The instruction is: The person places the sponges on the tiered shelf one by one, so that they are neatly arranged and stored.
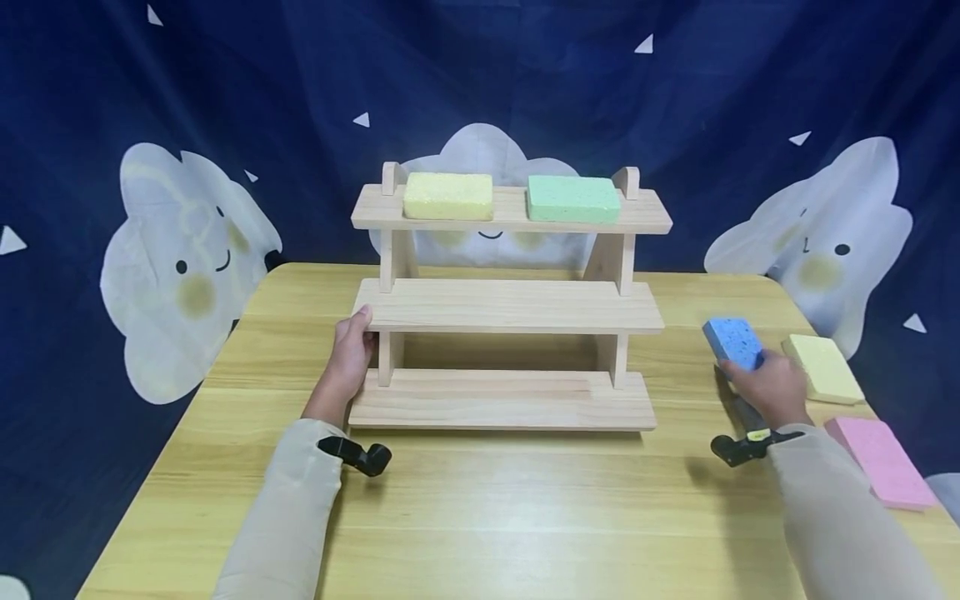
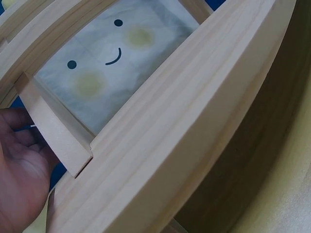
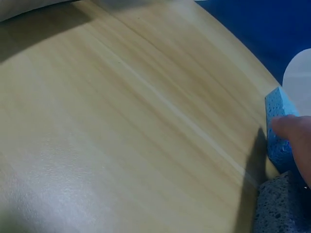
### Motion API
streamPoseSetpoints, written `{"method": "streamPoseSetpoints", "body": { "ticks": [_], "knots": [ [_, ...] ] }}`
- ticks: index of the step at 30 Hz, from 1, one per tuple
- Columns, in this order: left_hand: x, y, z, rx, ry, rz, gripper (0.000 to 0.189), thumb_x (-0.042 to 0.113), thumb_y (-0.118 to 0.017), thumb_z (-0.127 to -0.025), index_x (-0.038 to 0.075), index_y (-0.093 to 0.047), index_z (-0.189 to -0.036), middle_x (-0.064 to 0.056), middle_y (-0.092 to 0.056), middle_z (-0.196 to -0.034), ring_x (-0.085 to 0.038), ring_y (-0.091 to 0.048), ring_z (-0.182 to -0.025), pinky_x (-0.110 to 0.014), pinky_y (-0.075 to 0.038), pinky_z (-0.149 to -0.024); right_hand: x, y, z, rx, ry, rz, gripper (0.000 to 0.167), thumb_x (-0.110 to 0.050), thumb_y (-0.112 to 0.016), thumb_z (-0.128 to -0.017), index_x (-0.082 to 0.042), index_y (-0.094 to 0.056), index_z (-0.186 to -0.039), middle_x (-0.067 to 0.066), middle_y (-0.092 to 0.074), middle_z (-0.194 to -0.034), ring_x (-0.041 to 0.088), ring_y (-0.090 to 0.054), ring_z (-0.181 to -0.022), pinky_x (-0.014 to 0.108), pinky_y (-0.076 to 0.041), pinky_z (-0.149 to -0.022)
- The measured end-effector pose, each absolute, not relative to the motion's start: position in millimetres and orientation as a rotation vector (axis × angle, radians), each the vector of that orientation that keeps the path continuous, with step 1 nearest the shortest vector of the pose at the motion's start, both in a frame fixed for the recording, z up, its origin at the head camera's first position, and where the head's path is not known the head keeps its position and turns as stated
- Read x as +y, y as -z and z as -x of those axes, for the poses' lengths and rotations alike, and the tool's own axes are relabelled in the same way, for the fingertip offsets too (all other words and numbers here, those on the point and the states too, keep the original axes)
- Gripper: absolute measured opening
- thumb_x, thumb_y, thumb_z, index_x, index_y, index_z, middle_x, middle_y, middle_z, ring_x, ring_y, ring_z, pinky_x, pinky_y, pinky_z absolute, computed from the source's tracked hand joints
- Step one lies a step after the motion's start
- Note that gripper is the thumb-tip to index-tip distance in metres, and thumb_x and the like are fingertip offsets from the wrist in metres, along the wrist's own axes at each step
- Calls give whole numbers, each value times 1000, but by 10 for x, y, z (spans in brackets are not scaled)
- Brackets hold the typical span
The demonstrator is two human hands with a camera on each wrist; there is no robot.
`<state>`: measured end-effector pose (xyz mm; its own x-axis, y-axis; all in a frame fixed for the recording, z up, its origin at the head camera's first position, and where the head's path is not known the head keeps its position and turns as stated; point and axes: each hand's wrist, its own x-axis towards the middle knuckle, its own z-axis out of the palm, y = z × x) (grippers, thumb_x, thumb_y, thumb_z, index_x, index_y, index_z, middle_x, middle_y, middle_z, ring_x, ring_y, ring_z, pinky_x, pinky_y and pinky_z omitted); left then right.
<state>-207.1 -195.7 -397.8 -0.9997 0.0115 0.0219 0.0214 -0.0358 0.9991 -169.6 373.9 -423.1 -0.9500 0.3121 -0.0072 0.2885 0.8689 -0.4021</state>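
A three-tier wooden shelf stands on the table. My left hand grips the left end of its middle board, thumb on the edge; in the left wrist view the fingers curl behind an upright. On the top board sit a yellow sponge at left and a green sponge at right. My right hand holds a blue sponge to the right of the shelf, thumb on its side. Close below the hand is a grey porous block; whether the hand touches it, I cannot tell.
Beyond the right hand a second yellow sponge lies near the table's right edge. A pink sponge lies nearer, beside the right forearm. A dark blue curtain with cloud faces hangs behind the wooden table.
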Motion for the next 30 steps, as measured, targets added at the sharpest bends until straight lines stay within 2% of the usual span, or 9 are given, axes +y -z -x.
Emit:
{"method": "streamPoseSetpoints", "body": {
  "ticks": [6, 14, 17, 21, 25, 30],
  "knots": [
    [-1959, 3991, 2075, -2182, 2250, 20, 56, 31, -24, -101, -11, -37, -135, -13, -39, -119, -15, -38, -107, -25, -29, -99, 3746, 4264, 1694, -2950, -584, 467, 71, -41, -60, -86, 24, -48, -111, 38, -54, -99, 41, -51, -78, 38, -39, -59],
    [-1971, 3986, 2077, -2199, 2237, 31, 57, 32, -23, -101, -9, -34, -139, -18, -37, -130, -17, -36, -115, -33, -24, -108, 3749, 4214, 1689, -2987, -643, 519, 76, -42, -57, -87, 24, -41, -122, 42, -49, -109, 44, -50, -85, 39, -43, -60],
    [-1973, 3989, 2083, -2202, 2228, 39, 57, 32, -23, -101, -10, -34, -139, -19, -36, -130, -17, -36, -115, -33, -24, -109, 3745, 4177, 1680, -2989, -644, 507, 77, -41, -56, -87, 25, -39, -124, 44, -46, -113, 48, -49, -89, 48, -45, -67],
    [-1973, 3986, 2078, -2207, 2223, 52, 57, 32, -23, -102, -10, -34, -138, -20, -37, -129, -17, -36, -114, -33, -24, -109, 3740, 4115, 1670, -2977, -671, 486, 78, -41, -56, -88, 23, -37, -127, 45, -42, -120, 51, -46, -98, 58, -41, -81],
    [-1974, 3986, 2072, -2222, 2209, 65, 57, 33, -22, -102, -9, -34, -139, -20, -37, -130, -18, -36, -116, -34, -24, -109, 3727, 4044, 1662, -2977, -713, 484, 80, -43, -55, -90, 22, -33, -131, 45, -38, -126, 52, -42, -107, 60, -37, -88],
    [-1980, 3995, 2069, -2230, 2196, 70, 58, 35, -23, -101, -7, -34, -140, -19, -37, -132, -18, -36, -118, -33, -24, -109, 3694, 3955, 1658, -2985, -764, 523, 84, -47, -52, -90, 19, -28, -136, 44, -34, -130, 52, -39, -112, 61, -37, -89]
  ]
}}
